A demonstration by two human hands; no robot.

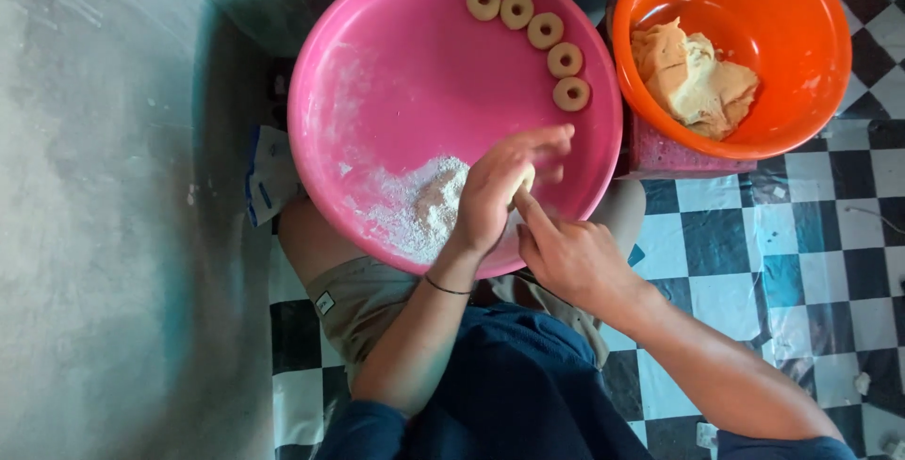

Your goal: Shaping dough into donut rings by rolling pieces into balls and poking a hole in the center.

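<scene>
A black-and-white checkered floor [811, 234] meets a grey concrete wall [113, 187] on the left, and a person sits low with a big pink basin [377, 73] resting on their knees. At the basin's left edge a crumpled white-and-blue package [269, 177] lies wedged against the wall; its print is too small to make out.

A small piece of pale dough [524, 179] sits over the near part of the basin, pinched in the curled fingers of the left hand [500, 191]. The right hand [570, 253] is mostly closed, its forefinger stretched out and touching the dough from below.

Just left of the hands lies a heap of white flour [419, 205]. Along the basin's far right rim five dough rings [542, 31] lie in a curved row. Beside it, an orange bowl [801, 8] holds a lump of dough [693, 78], standing on a pink block [660, 154].
</scene>
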